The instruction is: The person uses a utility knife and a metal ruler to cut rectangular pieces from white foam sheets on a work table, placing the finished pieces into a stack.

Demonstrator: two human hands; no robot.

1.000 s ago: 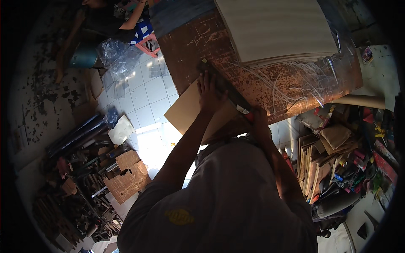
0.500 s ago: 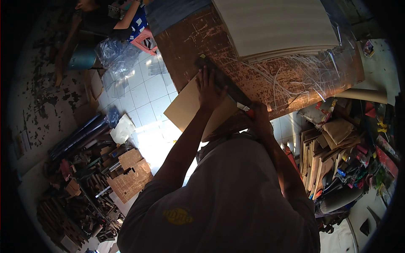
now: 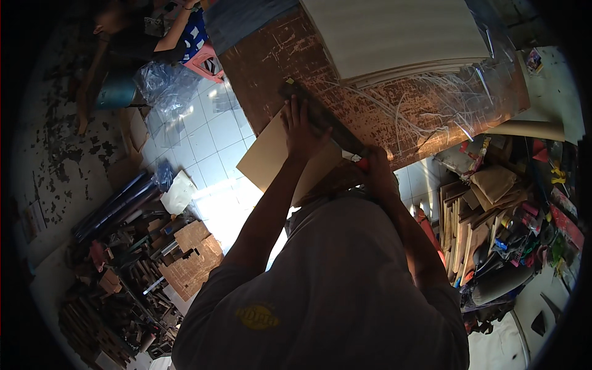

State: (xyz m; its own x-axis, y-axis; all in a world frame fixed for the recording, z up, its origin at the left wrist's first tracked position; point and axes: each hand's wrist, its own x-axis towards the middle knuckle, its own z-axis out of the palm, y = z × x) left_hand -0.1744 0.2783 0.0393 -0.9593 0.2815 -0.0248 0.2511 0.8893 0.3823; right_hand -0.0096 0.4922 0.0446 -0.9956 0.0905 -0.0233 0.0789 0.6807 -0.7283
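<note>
A tan sheet of board (image 3: 266, 151) lies at the near left edge of the worktable, one corner sticking out past it. Along its far right side runs a dark straightedge bar (image 3: 333, 120), set diagonally. My left hand (image 3: 302, 137) lies flat with spread fingers on the sheet, its fingertips reaching the bar. At the bar's near end, my right hand (image 3: 377, 165) is closed around a red-handled cutter (image 3: 362, 164). Its pale tip shows beside the bar, but most of the handle is hidden by my fingers.
The scratched brown worktable (image 3: 265, 58) bears a stack of pale boards (image 3: 394, 37) and tangled thin strips (image 3: 425, 111). Wood scraps (image 3: 191, 259) lie at lower left, upright board offcuts (image 3: 459, 234) at right. Another person (image 3: 139, 46) is at upper left beside a pink stool (image 3: 206, 63).
The whole view has shifted slightly. Both hands keep nearly the same places on the sheet, bar and cutter, with no clear movement between them.
</note>
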